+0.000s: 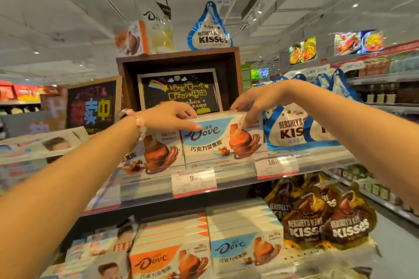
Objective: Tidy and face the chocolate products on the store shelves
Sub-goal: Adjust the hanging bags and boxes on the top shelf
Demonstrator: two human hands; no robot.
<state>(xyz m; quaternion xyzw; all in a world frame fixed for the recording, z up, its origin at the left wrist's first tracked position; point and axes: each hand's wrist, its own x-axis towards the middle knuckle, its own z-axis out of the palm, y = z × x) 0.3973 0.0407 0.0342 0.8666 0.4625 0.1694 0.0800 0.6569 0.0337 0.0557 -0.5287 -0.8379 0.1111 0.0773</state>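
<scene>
A blue and white Dove chocolate box [217, 142] stands face-out on the upper shelf [229, 176], behind a clear rail. My left hand [172, 118] grips its top left corner, thumb on the front face. My right hand [254, 104] grips its top right corner, fingers curled over the front. A second Dove box [156, 154] stands just left of it, partly hidden by my left wrist.
White and blue Hershey's Kisses bags [288, 131] stand to the right on the same shelf. Below are stacked Dove boxes [244, 233] and brown Kisses bags [326, 222]. A wooden display box [179, 59] with a chalkboard sign sits behind, more products on top.
</scene>
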